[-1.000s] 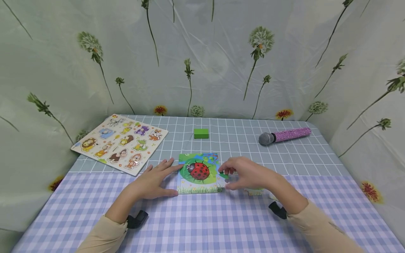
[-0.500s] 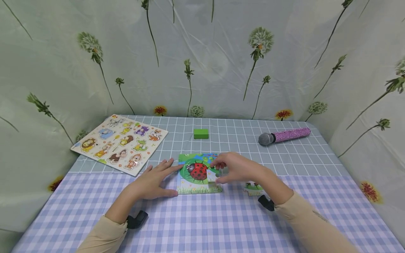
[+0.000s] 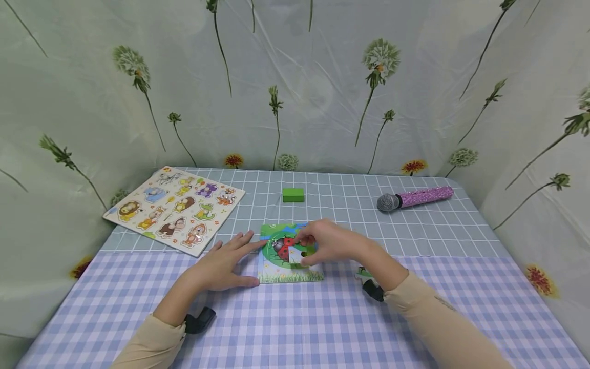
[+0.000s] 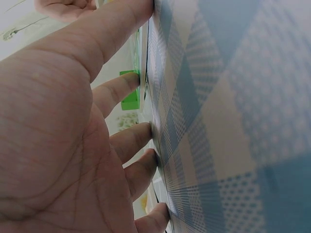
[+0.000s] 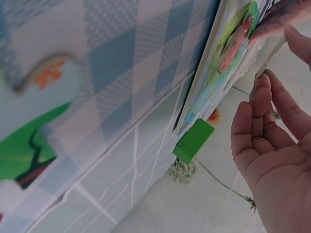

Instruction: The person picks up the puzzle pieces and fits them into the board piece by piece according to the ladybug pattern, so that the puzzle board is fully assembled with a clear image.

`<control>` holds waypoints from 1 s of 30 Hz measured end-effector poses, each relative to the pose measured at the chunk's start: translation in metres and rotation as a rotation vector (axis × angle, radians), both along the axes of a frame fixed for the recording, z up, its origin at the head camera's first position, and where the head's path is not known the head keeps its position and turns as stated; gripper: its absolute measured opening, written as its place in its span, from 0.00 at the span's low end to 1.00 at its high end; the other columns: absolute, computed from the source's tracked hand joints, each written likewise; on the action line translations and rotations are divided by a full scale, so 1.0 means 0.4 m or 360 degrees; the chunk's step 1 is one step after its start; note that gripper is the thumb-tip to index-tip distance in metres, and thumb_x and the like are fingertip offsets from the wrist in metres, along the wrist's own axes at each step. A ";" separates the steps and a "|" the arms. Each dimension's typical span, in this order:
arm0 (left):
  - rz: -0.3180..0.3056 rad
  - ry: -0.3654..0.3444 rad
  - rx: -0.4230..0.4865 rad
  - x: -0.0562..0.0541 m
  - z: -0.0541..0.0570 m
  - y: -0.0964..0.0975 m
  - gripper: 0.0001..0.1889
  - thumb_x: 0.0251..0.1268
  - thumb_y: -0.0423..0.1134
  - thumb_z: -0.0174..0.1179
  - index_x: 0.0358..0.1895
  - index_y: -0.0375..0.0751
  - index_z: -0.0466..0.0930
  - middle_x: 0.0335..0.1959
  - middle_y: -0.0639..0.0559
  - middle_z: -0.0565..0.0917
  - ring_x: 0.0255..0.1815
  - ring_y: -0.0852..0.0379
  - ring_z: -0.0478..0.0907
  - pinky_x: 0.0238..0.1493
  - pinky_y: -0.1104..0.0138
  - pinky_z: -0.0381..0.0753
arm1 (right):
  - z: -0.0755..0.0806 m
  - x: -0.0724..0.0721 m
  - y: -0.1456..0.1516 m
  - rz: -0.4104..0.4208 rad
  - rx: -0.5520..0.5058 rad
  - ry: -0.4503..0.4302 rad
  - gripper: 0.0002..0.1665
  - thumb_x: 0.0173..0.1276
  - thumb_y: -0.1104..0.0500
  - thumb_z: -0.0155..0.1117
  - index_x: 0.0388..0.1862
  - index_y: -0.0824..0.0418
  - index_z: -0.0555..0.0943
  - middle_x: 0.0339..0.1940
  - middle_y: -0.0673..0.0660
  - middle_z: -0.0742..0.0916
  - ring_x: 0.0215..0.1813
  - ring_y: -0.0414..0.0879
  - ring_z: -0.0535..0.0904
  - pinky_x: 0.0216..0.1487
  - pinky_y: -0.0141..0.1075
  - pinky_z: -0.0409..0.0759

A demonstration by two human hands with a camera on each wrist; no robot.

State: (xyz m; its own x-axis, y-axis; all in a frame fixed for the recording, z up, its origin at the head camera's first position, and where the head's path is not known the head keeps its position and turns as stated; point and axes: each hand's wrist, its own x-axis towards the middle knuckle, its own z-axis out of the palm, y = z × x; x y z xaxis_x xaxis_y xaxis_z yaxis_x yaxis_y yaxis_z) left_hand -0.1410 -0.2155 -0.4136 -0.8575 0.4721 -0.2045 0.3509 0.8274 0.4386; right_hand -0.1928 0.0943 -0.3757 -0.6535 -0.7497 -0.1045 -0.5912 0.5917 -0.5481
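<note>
A ladybug jigsaw puzzle lies in the middle of the table. My right hand pinches a jigsaw piece between thumb and fingers, tilted over the ladybug picture; in the right wrist view this piece shows as a thin edge. My left hand has its fingers spread at the puzzle's left side, with a fingertip on the rim and the thumb at the lower left corner. Partly hidden by the right wrist, a loose jigsaw piece lies on the checked cloth.
An animal peg puzzle board lies at the back left. Behind the ladybug picture sits a green block. A microphone with a glittery pink handle lies at the back right. A flower-printed curtain rises behind the table.
My right hand has moved left with the jigsaw piece, from the puzzle's right edge to above the ladybug. My left hand has stayed in place.
</note>
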 end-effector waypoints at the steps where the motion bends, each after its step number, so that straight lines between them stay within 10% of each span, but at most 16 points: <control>1: 0.0000 0.0000 0.0000 0.000 0.000 0.000 0.48 0.65 0.65 0.72 0.86 0.64 0.61 0.90 0.40 0.53 0.90 0.33 0.48 0.81 0.23 0.45 | -0.001 -0.001 -0.004 0.0003 -0.0004 -0.0010 0.24 0.64 0.55 0.82 0.56 0.61 0.89 0.44 0.49 0.90 0.45 0.40 0.82 0.50 0.30 0.84; 30: -0.0009 -0.0009 0.0044 0.005 0.008 0.002 0.49 0.65 0.65 0.72 0.86 0.62 0.60 0.90 0.39 0.53 0.90 0.31 0.48 0.80 0.22 0.45 | -0.031 -0.016 -0.110 0.0217 -0.0006 -0.0049 0.25 0.66 0.57 0.82 0.59 0.66 0.87 0.34 0.50 0.87 0.32 0.33 0.75 0.40 0.26 0.78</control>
